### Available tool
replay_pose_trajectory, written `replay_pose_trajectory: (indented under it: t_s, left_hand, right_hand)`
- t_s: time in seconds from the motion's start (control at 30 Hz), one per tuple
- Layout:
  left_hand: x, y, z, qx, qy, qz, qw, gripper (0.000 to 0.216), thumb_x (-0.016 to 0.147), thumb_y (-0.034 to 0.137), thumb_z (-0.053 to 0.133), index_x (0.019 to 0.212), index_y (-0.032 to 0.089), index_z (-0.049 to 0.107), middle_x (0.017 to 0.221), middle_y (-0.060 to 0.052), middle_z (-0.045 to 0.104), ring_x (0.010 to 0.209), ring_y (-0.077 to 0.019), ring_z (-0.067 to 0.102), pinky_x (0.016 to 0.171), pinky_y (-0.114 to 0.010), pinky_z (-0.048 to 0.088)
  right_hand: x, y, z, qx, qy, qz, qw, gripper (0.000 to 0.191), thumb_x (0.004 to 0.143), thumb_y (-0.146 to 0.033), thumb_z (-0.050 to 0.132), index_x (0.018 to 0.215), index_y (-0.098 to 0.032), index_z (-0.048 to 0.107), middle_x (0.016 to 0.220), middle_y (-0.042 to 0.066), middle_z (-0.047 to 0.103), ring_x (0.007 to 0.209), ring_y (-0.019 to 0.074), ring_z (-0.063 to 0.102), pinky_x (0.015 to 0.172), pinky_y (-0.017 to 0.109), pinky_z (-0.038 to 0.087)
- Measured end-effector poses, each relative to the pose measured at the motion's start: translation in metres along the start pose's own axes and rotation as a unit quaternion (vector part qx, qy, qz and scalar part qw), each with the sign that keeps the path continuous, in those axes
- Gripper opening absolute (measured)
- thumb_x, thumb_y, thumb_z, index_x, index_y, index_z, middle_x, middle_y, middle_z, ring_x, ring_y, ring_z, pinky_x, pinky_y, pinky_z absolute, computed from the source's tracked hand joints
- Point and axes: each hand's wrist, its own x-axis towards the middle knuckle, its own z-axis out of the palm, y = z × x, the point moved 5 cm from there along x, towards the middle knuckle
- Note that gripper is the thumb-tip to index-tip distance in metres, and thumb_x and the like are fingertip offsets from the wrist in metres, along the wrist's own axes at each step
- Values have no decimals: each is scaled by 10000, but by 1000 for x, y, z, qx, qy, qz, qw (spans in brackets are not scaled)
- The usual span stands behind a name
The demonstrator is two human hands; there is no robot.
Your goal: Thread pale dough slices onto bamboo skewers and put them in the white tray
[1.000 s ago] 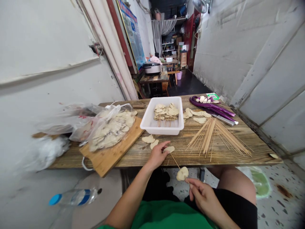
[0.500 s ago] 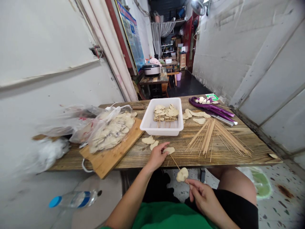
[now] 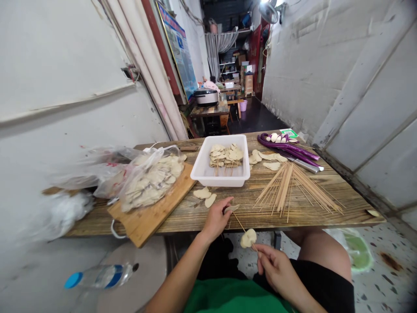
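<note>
My right hand (image 3: 274,264), low at the right, pinches the lower end of a thin wooden skewer (image 3: 240,222). Bunched pale slices (image 3: 248,238) are threaded on it just above my fingers. At the table's front edge, my left hand (image 3: 217,218) grips another thin pale slice (image 3: 232,208) between thumb and fingers, and the skewer's upper end meets this slice. Whether the tip has gone through cannot be made out. Just beyond my left hand lie a few loose slices (image 3: 210,200). A white plastic tub (image 3: 220,180) behind them holds several filled skewers (image 3: 226,155).
Many bare skewers (image 3: 284,190) are fanned out at the right. Behind them lie purple eggplants (image 3: 301,153), a knife (image 3: 304,164) and more slices (image 3: 272,165). On the left, a plastic bag of slices (image 3: 153,182) rests on a cutting board (image 3: 172,211). A water bottle (image 3: 97,276) lies below.
The slice in my left hand has tipped from lying nearly flat to edge-on, and that hand has shifted slightly. My right hand and the threaded slices have hardly moved.
</note>
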Motion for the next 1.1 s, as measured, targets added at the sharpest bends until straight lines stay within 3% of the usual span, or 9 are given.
replay_pose_trajectory:
  t_s: [0.37,0.57,1.1]
  left_hand:
    - [1,-4,2,-13,-2,-14,1000,427,743,168,574,1168,216,586,882,-16,643,785,-135,574,776,-277,443]
    - [5,-8,-5,-58,43,-62,995,421,699,166,607,1119,192,617,821,-15,626,673,-118,544,680,-254,440]
    - [3,-4,-7,-279,59,-164,944,434,635,176,678,1059,137,596,794,-20,648,735,-126,608,716,-244,449]
  right_hand:
    - [17,0,8,-6,34,-33,999,409,860,-372,418,1090,-90,605,526,-39,548,327,65,359,367,191,287]
    - [17,-8,8,-23,41,-73,996,391,874,-385,430,1064,-100,617,546,-15,569,456,115,483,451,214,362]
    - [10,-1,17,78,36,-48,995,482,846,-534,431,1090,-139,560,638,-31,540,285,23,346,303,162,221]
